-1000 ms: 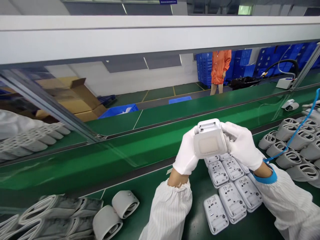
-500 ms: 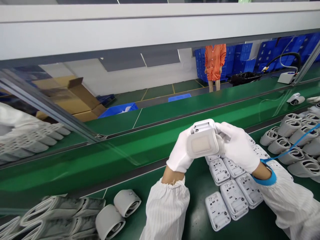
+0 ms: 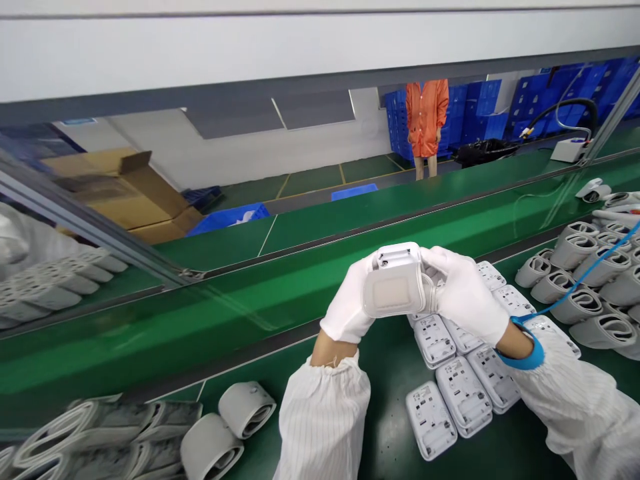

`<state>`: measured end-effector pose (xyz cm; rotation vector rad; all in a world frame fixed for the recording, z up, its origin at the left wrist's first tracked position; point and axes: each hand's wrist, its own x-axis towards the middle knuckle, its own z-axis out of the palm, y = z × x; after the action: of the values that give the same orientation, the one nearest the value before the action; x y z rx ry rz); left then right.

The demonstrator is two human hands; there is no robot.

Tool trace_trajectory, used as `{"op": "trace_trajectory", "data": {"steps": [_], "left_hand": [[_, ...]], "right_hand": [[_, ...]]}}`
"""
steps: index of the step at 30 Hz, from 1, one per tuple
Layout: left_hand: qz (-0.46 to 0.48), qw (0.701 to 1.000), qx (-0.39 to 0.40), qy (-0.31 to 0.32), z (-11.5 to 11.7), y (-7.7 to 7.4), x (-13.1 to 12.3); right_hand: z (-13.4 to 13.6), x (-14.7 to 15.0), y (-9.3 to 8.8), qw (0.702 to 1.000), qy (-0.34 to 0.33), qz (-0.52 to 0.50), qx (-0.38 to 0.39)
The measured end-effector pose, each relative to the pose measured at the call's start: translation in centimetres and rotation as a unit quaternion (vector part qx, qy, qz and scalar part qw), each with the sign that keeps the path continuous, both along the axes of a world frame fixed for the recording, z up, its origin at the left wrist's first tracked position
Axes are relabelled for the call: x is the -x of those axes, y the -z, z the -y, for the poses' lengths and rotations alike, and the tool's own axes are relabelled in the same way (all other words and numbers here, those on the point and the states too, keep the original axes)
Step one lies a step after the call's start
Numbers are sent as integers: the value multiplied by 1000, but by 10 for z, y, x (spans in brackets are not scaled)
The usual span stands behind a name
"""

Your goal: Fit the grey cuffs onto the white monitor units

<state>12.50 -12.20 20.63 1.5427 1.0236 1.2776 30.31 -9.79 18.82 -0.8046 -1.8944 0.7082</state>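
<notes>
L hand (image 3: 350, 297) & R hand (image 3: 465, 293) have shifted slightly left w/ white plastic housing (image 3: 400, 253) & grey cuff (image 3: 393, 293) vs. prev. frame. L fingers curled round their left edge; R fingers bunched on cuff's right end, tips partly hidden. Both pcs. held above green workbench (image 3: 383, 407), near white units (image 3: 463, 393).

The grey cuff (image 3: 393, 295) hides fingers of the left hand (image 3: 350, 303); the beam (image 3: 320, 52), the head of a person (image 3: 427, 119).

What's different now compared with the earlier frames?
The left hand and right hand have shifted slightly left with the white device and grey band, exposing more white units at right. Nothing was newly grasped or released; the two rolled bands at lower left stayed put.
</notes>
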Motion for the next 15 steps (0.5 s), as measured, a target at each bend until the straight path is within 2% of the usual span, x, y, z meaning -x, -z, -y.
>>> {"op": "trace_trajectory", "data": {"steps": [3,7,9,11,13,15], "left_hand": [[21,999,0,-31,5,-5,-5],[20,987,-30,-154,12,-10,-15],[-1,982,-61,-180,11,-10,-14],[-19,975,-93,-199,2,-6,-7],[-26,961,-104,-255,-15,3,4],[-24,943,-71,-323,-36,19,20]], "right_hand": [[-1,4,6,996,3,-81,29],[-13,6,13,986,-22,-156,54],[-20,5,13,989,-32,-127,64],[-25,2,11,997,2,-64,52],[-26,-5,6,998,50,-7,26],[-25,-15,-1,997,76,22,8]]}}
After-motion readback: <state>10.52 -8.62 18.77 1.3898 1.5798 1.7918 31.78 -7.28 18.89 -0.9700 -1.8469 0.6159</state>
